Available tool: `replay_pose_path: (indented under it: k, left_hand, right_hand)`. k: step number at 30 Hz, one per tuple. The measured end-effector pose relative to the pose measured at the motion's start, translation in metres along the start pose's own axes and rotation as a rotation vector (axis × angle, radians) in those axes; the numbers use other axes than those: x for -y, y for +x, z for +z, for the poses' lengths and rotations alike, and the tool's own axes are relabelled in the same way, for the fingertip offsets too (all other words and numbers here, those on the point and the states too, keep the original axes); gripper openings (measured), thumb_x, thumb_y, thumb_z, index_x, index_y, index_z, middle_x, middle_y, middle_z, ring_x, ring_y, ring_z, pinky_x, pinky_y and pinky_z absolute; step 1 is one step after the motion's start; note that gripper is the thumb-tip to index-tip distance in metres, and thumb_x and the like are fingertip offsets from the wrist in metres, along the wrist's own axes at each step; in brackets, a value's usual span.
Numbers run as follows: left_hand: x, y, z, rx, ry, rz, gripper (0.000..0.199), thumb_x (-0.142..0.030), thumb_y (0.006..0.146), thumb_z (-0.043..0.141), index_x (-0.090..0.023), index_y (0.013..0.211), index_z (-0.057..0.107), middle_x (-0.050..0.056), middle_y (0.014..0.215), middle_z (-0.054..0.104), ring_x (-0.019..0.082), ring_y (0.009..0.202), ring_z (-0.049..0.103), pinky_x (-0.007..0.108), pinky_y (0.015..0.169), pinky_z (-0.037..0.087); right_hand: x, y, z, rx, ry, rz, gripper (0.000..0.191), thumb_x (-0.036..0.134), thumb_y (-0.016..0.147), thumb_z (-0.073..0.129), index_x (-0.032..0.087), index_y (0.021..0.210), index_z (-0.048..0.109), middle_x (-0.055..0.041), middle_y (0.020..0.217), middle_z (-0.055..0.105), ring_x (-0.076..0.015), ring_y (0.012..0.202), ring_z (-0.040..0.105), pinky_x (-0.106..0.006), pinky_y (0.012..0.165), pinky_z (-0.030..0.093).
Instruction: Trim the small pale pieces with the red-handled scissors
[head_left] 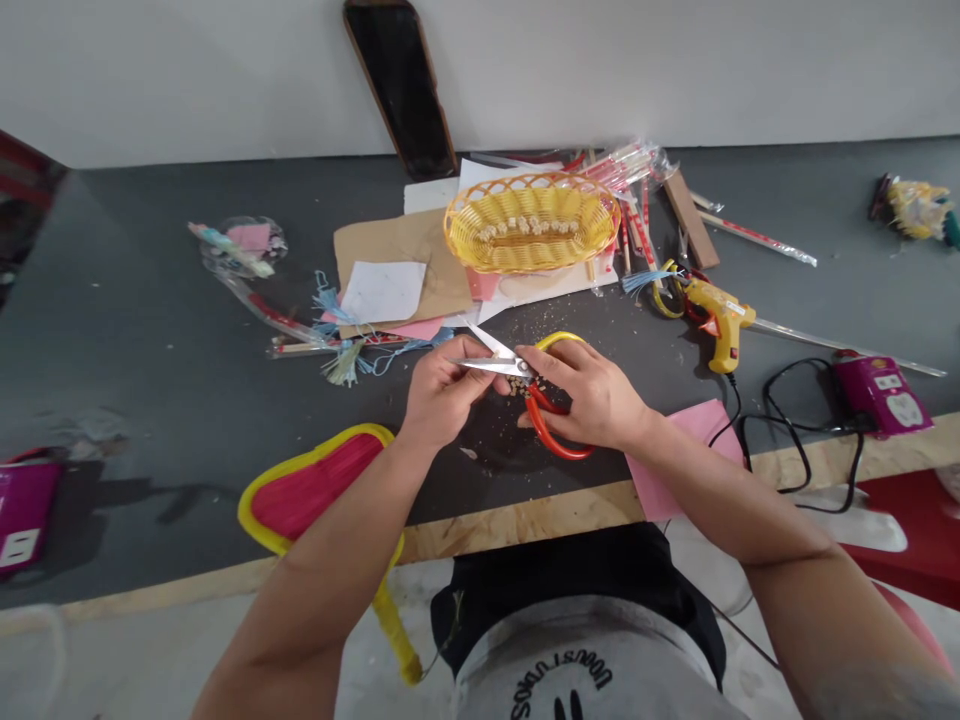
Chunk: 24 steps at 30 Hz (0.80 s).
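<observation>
My right hand (pixel 596 395) grips a pair of scissors (pixel 521 367) with red and yellow handles, their blades parted and pointing left. Between the blades are the fingertips of my left hand (pixel 441 392), pinched together on something small that I cannot make out. Tan crumbs (pixel 517 387) lie on the dark tabletop beneath the scissors. Beyond both hands stands a yellow woven basket (pixel 457 250), with a row of small beige clusters (pixel 532 227) inside it. A pink fan-like shape with a yellow border (pixel 315 490) lies by my left forearm.
A yellow glue gun (pixel 724 318) is at right, its black cable near a purple box (pixel 883 395). Brown cardboard (pixel 397 240), blue tassels (pixel 328 300) and wrapped sticks (pixel 637 225) surround the basket. A phone (pixel 401 85) leans on the wall. Pink paper (pixel 694 430) overhangs the front edge.
</observation>
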<state>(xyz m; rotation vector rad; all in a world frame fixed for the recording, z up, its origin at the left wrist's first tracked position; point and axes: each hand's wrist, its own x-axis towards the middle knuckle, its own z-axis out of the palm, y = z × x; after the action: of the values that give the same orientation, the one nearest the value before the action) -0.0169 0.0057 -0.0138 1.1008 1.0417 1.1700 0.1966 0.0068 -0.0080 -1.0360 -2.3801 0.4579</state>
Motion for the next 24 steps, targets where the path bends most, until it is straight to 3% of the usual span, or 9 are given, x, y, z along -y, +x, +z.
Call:
replay_pose_path:
  k: [4, 11, 18, 24]
  left_hand:
    - [-0.004, -0.001, 0.001, 0.056, -0.043, -0.036, 0.03, -0.041, 0.076, 0.082, -0.019, 0.071, 0.062, 0.002, 0.057, 0.068, 0.006, 0.037, 0.04, 0.022, 0.038, 0.023]
    - [-0.012, 0.0, 0.001, 0.108, -0.087, -0.139, 0.034, -0.039, 0.069, 0.086, -0.018, 0.066, 0.059, 0.001, 0.051, 0.065, 0.006, 0.035, 0.038, 0.021, 0.036, 0.019]
    - [-0.008, -0.001, 0.003, 0.078, -0.097, -0.11, 0.033, -0.039, 0.072, 0.085, -0.018, 0.067, 0.059, 0.001, 0.051, 0.064, 0.007, 0.037, 0.042, 0.021, 0.037, 0.022]
    - [0.001, 0.0, -0.001, 0.025, 0.024, -0.01, 0.03, -0.045, 0.079, 0.081, -0.019, 0.08, 0.066, 0.002, 0.061, 0.07, 0.007, 0.037, 0.041, 0.022, 0.037, 0.025]
  right_hand:
    - [-0.004, 0.001, -0.001, -0.008, 0.022, -0.056, 0.072, 0.057, 0.087, 0.068, 0.018, 0.146, 0.052, -0.0146, 0.119, 0.063, -0.0296, 0.115, 0.06, -0.051, 0.105, 0.052]
    - [-0.005, -0.002, 0.0, -0.006, 0.007, -0.082, 0.071, 0.053, 0.089, 0.068, 0.015, 0.147, 0.051, -0.0147, 0.115, 0.063, -0.0285, 0.111, 0.062, -0.047, 0.099, 0.056]
    - [-0.002, -0.004, -0.003, 0.037, -0.047, -0.046, 0.067, 0.051, 0.091, 0.066, 0.014, 0.146, 0.052, -0.0155, 0.112, 0.065, -0.0291, 0.106, 0.064, -0.047, 0.092, 0.058]
    - [0.001, -0.001, -0.003, 0.044, -0.016, 0.021, 0.068, 0.055, 0.091, 0.066, 0.017, 0.146, 0.052, -0.0155, 0.118, 0.066, -0.028, 0.106, 0.066, -0.045, 0.093, 0.058]
